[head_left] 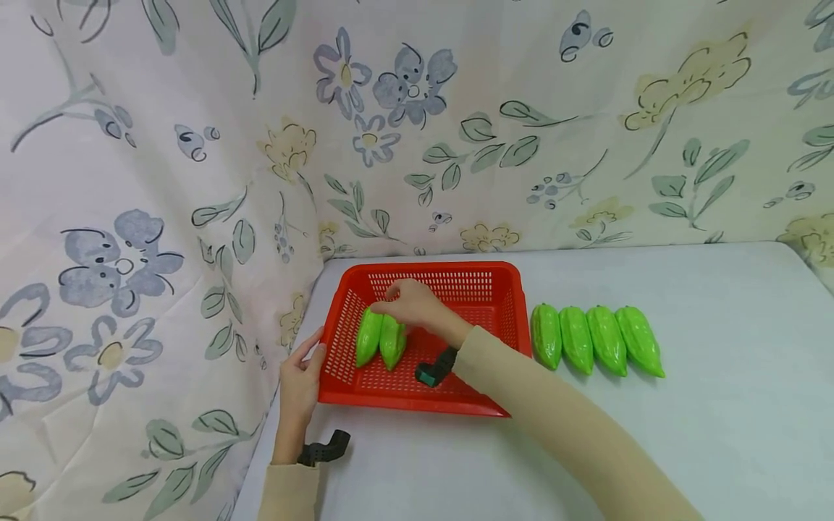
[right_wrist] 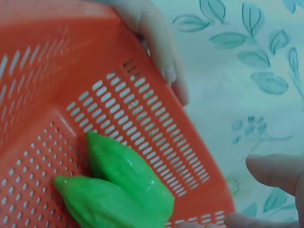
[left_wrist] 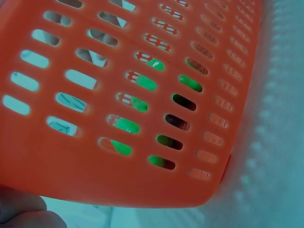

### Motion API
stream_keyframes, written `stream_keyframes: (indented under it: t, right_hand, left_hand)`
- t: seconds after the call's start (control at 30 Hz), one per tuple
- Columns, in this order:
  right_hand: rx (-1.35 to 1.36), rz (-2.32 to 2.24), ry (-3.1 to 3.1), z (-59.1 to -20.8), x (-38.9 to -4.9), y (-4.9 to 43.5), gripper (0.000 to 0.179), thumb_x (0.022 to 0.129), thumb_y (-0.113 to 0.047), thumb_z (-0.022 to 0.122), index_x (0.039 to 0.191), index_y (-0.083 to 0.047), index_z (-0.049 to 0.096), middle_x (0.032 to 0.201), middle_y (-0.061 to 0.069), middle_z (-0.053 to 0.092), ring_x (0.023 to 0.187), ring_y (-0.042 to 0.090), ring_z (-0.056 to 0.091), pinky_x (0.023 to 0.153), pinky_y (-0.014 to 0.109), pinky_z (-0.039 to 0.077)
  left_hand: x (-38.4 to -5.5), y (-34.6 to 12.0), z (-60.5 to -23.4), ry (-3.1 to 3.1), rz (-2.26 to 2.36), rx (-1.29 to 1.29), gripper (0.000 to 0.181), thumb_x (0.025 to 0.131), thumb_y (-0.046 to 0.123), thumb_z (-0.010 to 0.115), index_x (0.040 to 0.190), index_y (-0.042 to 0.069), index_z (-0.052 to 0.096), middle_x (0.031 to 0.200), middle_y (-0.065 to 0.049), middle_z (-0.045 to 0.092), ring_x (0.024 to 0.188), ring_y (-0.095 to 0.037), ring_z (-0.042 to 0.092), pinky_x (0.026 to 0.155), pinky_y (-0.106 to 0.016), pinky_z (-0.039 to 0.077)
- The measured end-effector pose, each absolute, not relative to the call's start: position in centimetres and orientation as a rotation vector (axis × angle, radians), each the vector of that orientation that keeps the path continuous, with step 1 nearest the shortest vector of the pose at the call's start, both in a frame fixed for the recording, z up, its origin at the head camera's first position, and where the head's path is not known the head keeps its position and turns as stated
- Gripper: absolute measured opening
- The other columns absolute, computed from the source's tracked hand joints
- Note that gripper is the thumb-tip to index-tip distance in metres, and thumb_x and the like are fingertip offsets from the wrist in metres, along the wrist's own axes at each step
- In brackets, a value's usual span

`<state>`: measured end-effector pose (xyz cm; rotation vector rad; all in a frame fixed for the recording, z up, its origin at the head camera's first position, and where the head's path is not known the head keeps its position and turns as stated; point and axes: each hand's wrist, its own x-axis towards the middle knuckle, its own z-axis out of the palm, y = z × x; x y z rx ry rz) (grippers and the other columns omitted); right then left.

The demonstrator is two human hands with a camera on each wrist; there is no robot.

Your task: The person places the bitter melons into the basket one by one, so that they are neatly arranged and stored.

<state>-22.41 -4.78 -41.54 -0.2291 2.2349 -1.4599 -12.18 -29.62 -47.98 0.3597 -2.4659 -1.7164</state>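
A red plastic basket (head_left: 417, 405) with slotted walls stands on the table. My left hand (head_left: 301, 383) grips its left rim; in the left wrist view, fingers (left_wrist: 31, 213) show below the rim. Two bright green ridged fruits, pointed at the ends, lie side by side against the basket's left wall, a left one (head_left: 368, 339) and a right one (head_left: 392, 344). Over their far ends hovers my right hand (head_left: 420, 307). Its thumb (right_wrist: 270, 172) and fingers are spread apart in the right wrist view, with nothing held between them; the fingertips are close to the fruits' ends.
Several more green fruits (head_left: 606, 340) lie in a row on the white table (head_left: 730, 434), just right of the basket. A flowered cloth (head_left: 495, 181) hangs behind the table and along its left side, close to my left hand.
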Motion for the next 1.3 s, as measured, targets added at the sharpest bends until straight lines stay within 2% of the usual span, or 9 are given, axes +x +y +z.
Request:
stream_keyframes:
  t: [0.17, 0.3, 0.43, 0.53, 0.67, 0.73, 0.87, 1.1, 1.3]
  right_hand:
    - [-0.262, -1.45, 2.179, -40.5, -21.4, -4.7, 0.052, 0.096, -0.037, 0.075, 0.134, -0.003, 0.061, 0.124, 0.016, 0.064, 0.107, 0.036, 0.071, 0.079, 0.05, 0.064]
    - [-0.301, -1.445, 2.163, -40.1, -20.9, -4.6, 0.051, 0.096, -0.037, 0.075, 0.133, -0.004, 0.062, 0.117, 0.02, 0.067, 0.105, 0.038, 0.07, 0.066, 0.04, 0.065]
    - [-0.332, -1.454, 2.14, -40.0, -20.7, -4.6, 0.055, 0.095, -0.037, 0.076, 0.136, -0.003, 0.061, 0.117, 0.026, 0.068, 0.106, 0.042, 0.069, 0.072, 0.046, 0.065]
    - [-0.334, -1.443, 2.147, -40.2, -20.7, -4.5, 0.058, 0.095, -0.039, 0.076, 0.137, -0.004, 0.061, 0.114, 0.021, 0.069, 0.106, 0.041, 0.07, 0.076, 0.049, 0.064]
    - [-0.327, -1.442, 2.161, -40.4, -20.8, -4.2, 0.059, 0.095, -0.038, 0.076, 0.139, -0.003, 0.061, 0.114, 0.015, 0.068, 0.105, 0.037, 0.071, 0.063, 0.037, 0.064]
    - [-0.324, -1.445, 2.165, -40.4, -20.8, -4.0, 0.058, 0.095, -0.038, 0.076, 0.138, -0.003, 0.061, 0.115, 0.016, 0.069, 0.104, 0.037, 0.071, 0.061, 0.034, 0.063]
    - [-0.316, -1.449, 2.182, -40.4, -20.8, -3.4, 0.055, 0.095, -0.038, 0.076, 0.136, -0.004, 0.062, 0.111, 0.015, 0.068, 0.099, 0.037, 0.072, 0.067, 0.04, 0.065]
    - [-0.35, -1.407, 2.228, -40.5, -20.5, -1.6, 0.047, 0.094, -0.039, 0.076, 0.129, -0.008, 0.065, 0.108, 0.02, 0.071, 0.073, 0.027, 0.07, 0.074, 0.048, 0.064]
    - [-0.335, -1.427, 2.247, -40.2, -19.8, 1.2, 0.047, 0.094, -0.039, 0.076, 0.13, -0.01, 0.065, 0.107, 0.01, 0.069, 0.081, 0.024, 0.07, 0.07, 0.04, 0.064]
  left_hand:
    - [-12.2, -29.8, -48.0, -2.477, -1.738, 0.379, 0.043, 0.107, 0.039, 0.059, 0.148, 0.029, 0.061, 0.112, -0.026, 0.071, 0.073, -0.019, 0.073, 0.064, -0.03, 0.063]
    - [-12.3, -29.7, -48.0, -2.478, -1.756, 0.37, 0.044, 0.106, 0.039, 0.059, 0.149, 0.028, 0.06, 0.119, -0.028, 0.069, 0.077, -0.021, 0.074, 0.066, -0.03, 0.063]
    - [-12.4, -29.8, -48.0, -2.482, -1.752, 0.369, 0.044, 0.106, 0.039, 0.059, 0.149, 0.028, 0.06, 0.123, -0.028, 0.068, 0.077, -0.017, 0.074, 0.066, -0.028, 0.063]
    - [-12.3, -29.8, -48.0, -2.484, -1.749, 0.375, 0.044, 0.106, 0.039, 0.059, 0.149, 0.028, 0.06, 0.123, -0.028, 0.068, 0.075, -0.014, 0.072, 0.065, -0.028, 0.063]
    - [-12.3, -29.7, -48.1, -2.479, -1.746, 0.376, 0.044, 0.106, 0.039, 0.059, 0.149, 0.028, 0.06, 0.119, -0.028, 0.069, 0.074, -0.014, 0.072, 0.065, -0.028, 0.063]
    - [-12.3, -29.6, -48.1, -2.478, -1.739, 0.378, 0.043, 0.106, 0.039, 0.059, 0.148, 0.028, 0.06, 0.118, -0.027, 0.07, 0.074, -0.013, 0.072, 0.065, -0.028, 0.063]
    - [-12.3, -29.6, -48.0, -2.476, -1.726, 0.384, 0.043, 0.106, 0.039, 0.059, 0.148, 0.029, 0.061, 0.115, -0.027, 0.07, 0.073, -0.013, 0.071, 0.064, -0.027, 0.063]
    - [-12.3, -29.7, -47.9, -2.474, -1.741, 0.398, 0.044, 0.107, 0.04, 0.059, 0.149, 0.029, 0.06, 0.123, -0.028, 0.068, 0.074, -0.013, 0.072, 0.065, -0.028, 0.063]
    - [-12.4, -29.7, -48.1, -2.475, -1.751, 0.394, 0.043, 0.107, 0.039, 0.058, 0.149, 0.029, 0.06, 0.123, -0.027, 0.069, 0.075, -0.016, 0.073, 0.065, -0.028, 0.063]
